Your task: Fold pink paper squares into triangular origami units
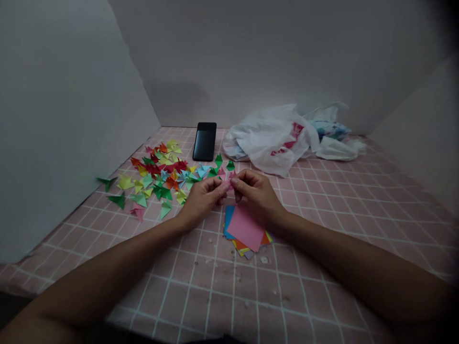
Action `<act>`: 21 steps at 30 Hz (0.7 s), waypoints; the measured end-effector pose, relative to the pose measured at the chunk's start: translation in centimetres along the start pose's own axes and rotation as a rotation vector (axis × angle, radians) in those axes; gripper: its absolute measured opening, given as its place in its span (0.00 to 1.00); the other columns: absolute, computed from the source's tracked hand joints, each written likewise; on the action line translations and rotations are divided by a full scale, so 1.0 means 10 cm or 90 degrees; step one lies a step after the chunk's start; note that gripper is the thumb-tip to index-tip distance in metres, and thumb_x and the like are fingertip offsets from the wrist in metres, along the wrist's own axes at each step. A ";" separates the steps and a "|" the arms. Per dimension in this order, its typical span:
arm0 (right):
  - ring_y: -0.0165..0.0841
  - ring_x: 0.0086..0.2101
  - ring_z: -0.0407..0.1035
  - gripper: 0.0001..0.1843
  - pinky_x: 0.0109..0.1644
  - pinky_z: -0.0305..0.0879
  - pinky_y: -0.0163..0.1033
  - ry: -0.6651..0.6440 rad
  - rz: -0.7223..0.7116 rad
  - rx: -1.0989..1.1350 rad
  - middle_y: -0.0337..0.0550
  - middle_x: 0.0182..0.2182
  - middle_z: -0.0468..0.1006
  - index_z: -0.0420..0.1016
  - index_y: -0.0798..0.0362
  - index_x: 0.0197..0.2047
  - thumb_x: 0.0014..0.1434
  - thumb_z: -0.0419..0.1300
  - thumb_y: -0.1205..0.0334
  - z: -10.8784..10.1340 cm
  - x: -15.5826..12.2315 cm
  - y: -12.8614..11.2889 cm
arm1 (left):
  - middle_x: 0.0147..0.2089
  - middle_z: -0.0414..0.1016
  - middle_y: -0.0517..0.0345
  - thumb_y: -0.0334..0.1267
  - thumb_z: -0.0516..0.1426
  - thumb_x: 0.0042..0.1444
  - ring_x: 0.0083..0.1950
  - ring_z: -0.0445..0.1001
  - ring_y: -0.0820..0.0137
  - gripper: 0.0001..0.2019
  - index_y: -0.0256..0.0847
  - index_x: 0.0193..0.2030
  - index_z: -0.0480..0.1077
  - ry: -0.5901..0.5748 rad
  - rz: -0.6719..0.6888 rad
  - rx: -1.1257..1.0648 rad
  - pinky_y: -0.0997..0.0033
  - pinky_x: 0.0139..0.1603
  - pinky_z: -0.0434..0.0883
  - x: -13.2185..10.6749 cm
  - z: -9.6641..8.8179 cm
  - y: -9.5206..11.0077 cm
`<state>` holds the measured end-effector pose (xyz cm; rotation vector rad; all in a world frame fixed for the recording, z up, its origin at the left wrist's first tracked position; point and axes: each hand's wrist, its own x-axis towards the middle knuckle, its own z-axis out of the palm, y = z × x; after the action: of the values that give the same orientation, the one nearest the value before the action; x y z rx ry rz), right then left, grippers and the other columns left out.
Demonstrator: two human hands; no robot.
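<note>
My left hand [202, 197] and my right hand [255, 192] meet above the pink checked table [322, 267], both pinching a small pink folded paper [228, 185] between the fingertips. Just below the hands lies a stack of square coloured sheets [246, 231] with a pink sheet on top. To the left spreads a scatter of several folded paper triangles [161, 174] in green, yellow, red, blue and orange.
A black phone [205, 141] lies face up at the back. White plastic bags [283, 136] are heaped at the back right. Grey walls close in the table on the left, back and right. A green folded piece [106, 182] rests against the left wall.
</note>
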<state>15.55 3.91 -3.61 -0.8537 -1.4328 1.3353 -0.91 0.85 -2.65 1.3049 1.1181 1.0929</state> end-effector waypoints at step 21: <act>0.24 0.18 0.66 0.18 0.22 0.61 0.31 0.030 0.083 0.101 0.33 0.21 0.74 0.68 0.52 0.30 0.55 0.68 0.49 0.02 -0.01 0.02 | 0.42 0.78 0.55 0.39 0.63 0.58 0.38 0.78 0.71 0.14 0.39 0.50 0.73 0.035 0.100 0.030 0.72 0.39 0.76 0.07 -0.06 -0.14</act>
<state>15.34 3.80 -3.82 -0.8799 -1.2344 1.4950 -1.43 1.61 -4.05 1.4270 1.1020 1.2312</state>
